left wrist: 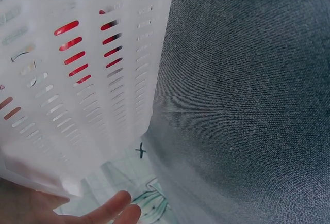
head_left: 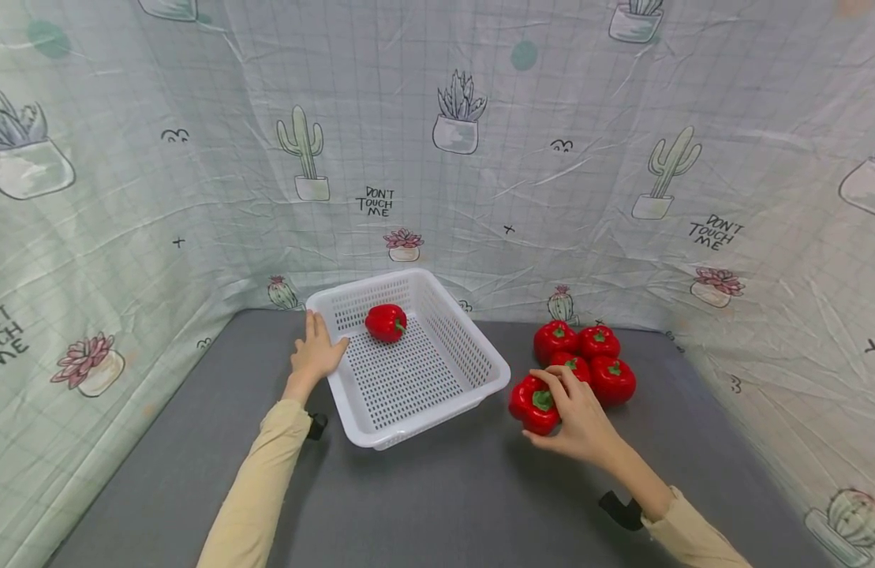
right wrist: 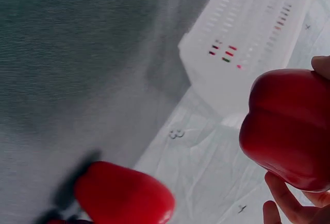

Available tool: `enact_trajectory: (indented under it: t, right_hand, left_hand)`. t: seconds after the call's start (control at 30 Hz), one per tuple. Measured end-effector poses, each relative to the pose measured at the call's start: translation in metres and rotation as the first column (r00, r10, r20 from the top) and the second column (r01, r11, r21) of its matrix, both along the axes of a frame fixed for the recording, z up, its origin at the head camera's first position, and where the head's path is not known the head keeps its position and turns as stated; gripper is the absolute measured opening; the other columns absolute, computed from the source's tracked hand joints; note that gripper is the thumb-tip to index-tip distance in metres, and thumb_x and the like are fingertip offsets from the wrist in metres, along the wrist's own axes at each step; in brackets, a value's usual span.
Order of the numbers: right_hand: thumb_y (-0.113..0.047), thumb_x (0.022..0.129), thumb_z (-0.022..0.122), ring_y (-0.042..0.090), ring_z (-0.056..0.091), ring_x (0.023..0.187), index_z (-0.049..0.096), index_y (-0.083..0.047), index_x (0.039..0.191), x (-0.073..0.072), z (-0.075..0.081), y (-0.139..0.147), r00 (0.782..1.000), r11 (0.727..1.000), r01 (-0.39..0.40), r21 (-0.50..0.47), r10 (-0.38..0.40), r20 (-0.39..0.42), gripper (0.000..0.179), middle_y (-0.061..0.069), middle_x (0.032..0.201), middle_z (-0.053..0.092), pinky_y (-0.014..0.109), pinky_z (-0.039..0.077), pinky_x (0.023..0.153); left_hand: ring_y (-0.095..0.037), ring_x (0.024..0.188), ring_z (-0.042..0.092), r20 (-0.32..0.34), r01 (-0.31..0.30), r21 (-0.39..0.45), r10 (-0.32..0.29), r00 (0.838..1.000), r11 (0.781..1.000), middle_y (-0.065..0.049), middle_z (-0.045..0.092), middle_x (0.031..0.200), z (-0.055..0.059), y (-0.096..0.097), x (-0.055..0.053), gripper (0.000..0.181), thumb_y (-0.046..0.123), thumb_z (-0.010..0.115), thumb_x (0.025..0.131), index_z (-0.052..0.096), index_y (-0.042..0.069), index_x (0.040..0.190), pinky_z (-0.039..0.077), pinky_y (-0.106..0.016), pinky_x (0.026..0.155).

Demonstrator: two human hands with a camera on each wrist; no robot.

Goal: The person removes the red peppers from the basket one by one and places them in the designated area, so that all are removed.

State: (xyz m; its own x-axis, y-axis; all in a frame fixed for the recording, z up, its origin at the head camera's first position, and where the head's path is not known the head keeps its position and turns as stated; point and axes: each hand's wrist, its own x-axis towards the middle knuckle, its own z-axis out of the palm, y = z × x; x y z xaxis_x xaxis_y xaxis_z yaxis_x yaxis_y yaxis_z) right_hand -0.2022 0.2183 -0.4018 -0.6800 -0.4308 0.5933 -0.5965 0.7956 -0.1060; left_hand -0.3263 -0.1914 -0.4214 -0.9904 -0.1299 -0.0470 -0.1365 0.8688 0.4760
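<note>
A white plastic basket [head_left: 409, 386] with slotted walls sits on the table, and a red bell pepper [head_left: 385, 323] lies inside it. My left hand [head_left: 315, 353] holds the basket's left rim, thumb over the inner side and the other fingers outside, stretched fairly straight. My right hand [head_left: 579, 414] grips another red bell pepper [head_left: 532, 406] between thumb and fingers, its green stem showing. In the right wrist view this held pepper [right wrist: 289, 131] hangs above the table. Several more red bell peppers [head_left: 613, 382] stand in a cluster just behind the right hand.
A grey cloth covers the table [head_left: 437, 505]. Behind and at both sides hangs a pale curtain [head_left: 508, 189] printed with cacti. Dark wrist straps [head_left: 622, 511] show at both wrists.
</note>
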Motion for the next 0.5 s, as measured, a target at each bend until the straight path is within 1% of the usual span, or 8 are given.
enact_trajectory:
  t: [0.13,0.27,0.4,0.5]
  right_hand:
    - [-0.037,0.043,0.086,0.018,0.049,0.092,0.050,-0.010,0.116,0.003,-0.007,0.010,0.999,0.999,0.046,-0.004,-0.046,0.011,0.086,0.009,0.108,0.050,0.035,0.046,0.069]
    - [-0.039,0.042,0.086,0.017,0.048,0.092,0.050,-0.009,0.114,0.004,-0.012,0.021,0.995,0.995,0.098,0.006,-0.098,0.021,0.086,0.008,0.104,0.051,0.036,0.044,0.068]
    - [-0.040,0.042,0.085,0.017,0.046,0.093,0.049,-0.010,0.114,0.003,-0.018,0.032,0.991,0.991,0.134,0.024,-0.135,0.027,0.085,0.008,0.103,0.051,0.038,0.043,0.068]
    - [-0.039,0.043,0.085,0.018,0.045,0.093,0.048,-0.010,0.114,0.002,-0.021,0.039,0.989,0.989,0.144,0.034,-0.146,0.038,0.085,0.008,0.105,0.050,0.038,0.043,0.068]
  left_hand:
    - [-0.057,0.124,0.015,-0.001,0.005,-0.003,-0.005,1.000,1.000,-0.017,-0.018,0.148,0.001,0.001,0.001,0.081,0.042,0.035,0.090,-0.010,-0.003,0.140,0.023,-0.067,0.093]
    - [-0.058,0.124,0.015,-0.003,0.008,0.001,-0.008,1.000,1.000,-0.018,-0.018,0.148,0.002,0.002,0.002,0.081,0.041,0.035,0.090,-0.010,-0.003,0.140,0.023,-0.068,0.093]
    - [-0.058,0.123,0.015,-0.002,0.004,-0.002,-0.004,1.000,1.000,-0.018,-0.017,0.148,0.001,0.001,0.001,0.081,0.041,0.036,0.090,-0.009,-0.004,0.140,0.023,-0.068,0.093]
    - [-0.058,0.124,0.015,0.000,0.003,-0.003,-0.003,1.000,1.000,-0.018,-0.018,0.148,0.000,0.001,0.001,0.081,0.041,0.036,0.090,-0.010,-0.003,0.140,0.022,-0.068,0.093]
